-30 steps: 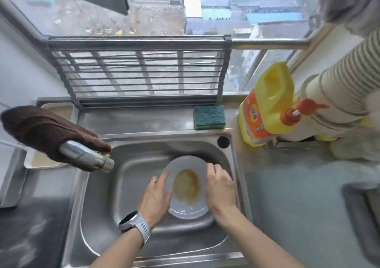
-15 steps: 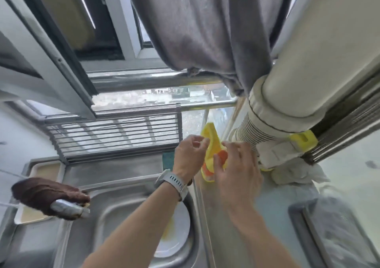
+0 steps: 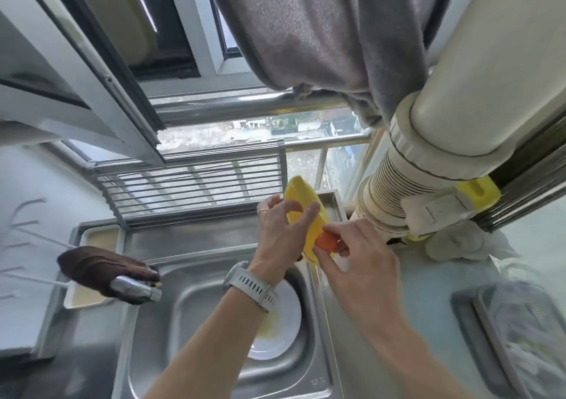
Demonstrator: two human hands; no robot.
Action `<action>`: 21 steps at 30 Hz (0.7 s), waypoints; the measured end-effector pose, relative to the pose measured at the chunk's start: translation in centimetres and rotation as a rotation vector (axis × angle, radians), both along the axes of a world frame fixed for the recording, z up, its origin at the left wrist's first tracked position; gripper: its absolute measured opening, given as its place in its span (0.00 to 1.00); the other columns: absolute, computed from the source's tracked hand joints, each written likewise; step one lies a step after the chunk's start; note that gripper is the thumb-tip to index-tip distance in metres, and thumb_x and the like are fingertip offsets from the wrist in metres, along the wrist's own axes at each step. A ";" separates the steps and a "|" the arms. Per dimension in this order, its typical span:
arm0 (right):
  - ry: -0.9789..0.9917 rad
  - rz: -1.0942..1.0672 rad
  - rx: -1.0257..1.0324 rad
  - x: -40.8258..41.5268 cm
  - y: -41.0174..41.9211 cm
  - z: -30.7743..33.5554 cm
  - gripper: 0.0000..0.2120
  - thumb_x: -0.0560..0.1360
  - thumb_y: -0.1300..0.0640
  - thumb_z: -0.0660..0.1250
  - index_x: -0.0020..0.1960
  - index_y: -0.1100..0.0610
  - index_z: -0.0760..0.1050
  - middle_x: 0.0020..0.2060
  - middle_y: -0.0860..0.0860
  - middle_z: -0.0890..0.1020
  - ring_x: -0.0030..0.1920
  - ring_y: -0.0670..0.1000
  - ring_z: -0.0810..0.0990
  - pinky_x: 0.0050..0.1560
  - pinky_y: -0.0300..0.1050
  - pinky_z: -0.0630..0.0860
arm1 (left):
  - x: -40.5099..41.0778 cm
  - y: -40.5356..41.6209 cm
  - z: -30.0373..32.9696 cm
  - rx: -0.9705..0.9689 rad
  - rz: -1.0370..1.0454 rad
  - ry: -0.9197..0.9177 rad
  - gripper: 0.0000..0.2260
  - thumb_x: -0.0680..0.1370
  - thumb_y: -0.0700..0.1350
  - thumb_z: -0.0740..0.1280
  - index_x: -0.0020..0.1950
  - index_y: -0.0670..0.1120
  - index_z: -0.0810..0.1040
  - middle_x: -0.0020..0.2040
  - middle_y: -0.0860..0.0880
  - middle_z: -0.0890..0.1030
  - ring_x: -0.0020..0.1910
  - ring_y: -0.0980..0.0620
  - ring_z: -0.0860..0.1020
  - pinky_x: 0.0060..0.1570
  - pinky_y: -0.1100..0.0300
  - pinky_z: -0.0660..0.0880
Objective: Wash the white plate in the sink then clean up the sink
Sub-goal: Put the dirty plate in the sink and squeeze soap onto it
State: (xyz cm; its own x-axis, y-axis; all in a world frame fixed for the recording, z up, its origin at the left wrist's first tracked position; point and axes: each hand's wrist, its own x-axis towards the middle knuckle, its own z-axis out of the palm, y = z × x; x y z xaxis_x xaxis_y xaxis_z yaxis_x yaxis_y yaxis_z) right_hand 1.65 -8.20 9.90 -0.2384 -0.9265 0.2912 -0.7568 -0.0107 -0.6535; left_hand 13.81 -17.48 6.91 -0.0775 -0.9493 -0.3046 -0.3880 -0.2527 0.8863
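I'm reaching both arms forward over the sink (image 3: 153, 337), up toward the yellow detergent bottle (image 3: 306, 211) standing at the back right corner of the basin. My left hand (image 3: 280, 230) is curled around the bottle's left side, thumb stretched across its front and fingers wrapping behind, a ring showing on one finger and a pale watch (image 3: 249, 285) sitting on that wrist. My left forearm is crossing diagonally above the basin. My right hand (image 3: 358, 254) is coming in from the right, fingertips pinching the orange cap (image 3: 326, 241) low on the bottle, palm turned down and the wrist bent slightly inward. So both hands are closed on the bottle, one on the body, one on the cap.

The white plate (image 3: 288, 316) is lying flat in the sink bottom, right side of the basin, partly hidden under my left wrist, with a yellowish smear on it. The faucet (image 3: 134, 290) is poking out over the left edge of the basin, a brown cloth (image 3: 95, 267) draped on top of it. To my right, the grey desk (image 3: 428, 322) is running alongside the sink.
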 end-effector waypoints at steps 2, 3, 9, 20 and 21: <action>-0.023 0.075 -0.017 2.1 1.7 0.4 0.14 0.69 0.57 0.79 0.51 0.49 0.80 0.45 0.42 0.77 0.39 0.42 0.76 0.41 0.40 0.77 | 3.2 2.1 0.4 -0.009 0.024 0.000 0.17 0.75 0.64 0.72 0.48 0.50 0.84 0.81 0.53 0.58 0.79 0.50 0.63 0.71 0.51 0.68; -0.047 0.112 -0.017 3.2 2.4 0.3 0.14 0.69 0.57 0.79 0.51 0.49 0.80 0.46 0.42 0.78 0.40 0.42 0.77 0.41 0.40 0.77 | 4.9 3.1 0.2 -0.008 0.040 0.002 0.16 0.75 0.63 0.73 0.47 0.50 0.84 0.83 0.55 0.57 0.79 0.51 0.65 0.71 0.51 0.68; -0.183 0.306 0.098 11.3 5.7 -3.7 0.14 0.69 0.58 0.77 0.53 0.49 0.79 0.48 0.41 0.77 0.43 0.43 0.78 0.44 0.42 0.78 | 15.4 8.9 -4.2 0.038 0.218 -0.013 0.22 0.70 0.64 0.76 0.48 0.46 0.86 0.78 0.52 0.71 0.60 0.53 0.82 0.55 0.55 0.78; -0.285 0.325 0.408 18.4 9.7 -16.2 0.14 0.69 0.61 0.75 0.52 0.49 0.80 0.51 0.40 0.76 0.46 0.42 0.80 0.48 0.43 0.80 | 23.6 14.6 -15.2 0.288 0.287 -0.203 0.12 0.73 0.46 0.79 0.39 0.39 0.83 0.73 0.48 0.70 0.62 0.47 0.78 0.60 0.56 0.73; -0.283 0.305 0.424 18.6 9.9 -17.1 0.14 0.69 0.61 0.75 0.52 0.49 0.80 0.53 0.41 0.75 0.47 0.42 0.81 0.49 0.43 0.80 | 23.7 14.8 -16.2 0.293 0.283 -0.207 0.12 0.73 0.47 0.79 0.39 0.39 0.83 0.73 0.47 0.70 0.63 0.47 0.78 0.64 0.55 0.73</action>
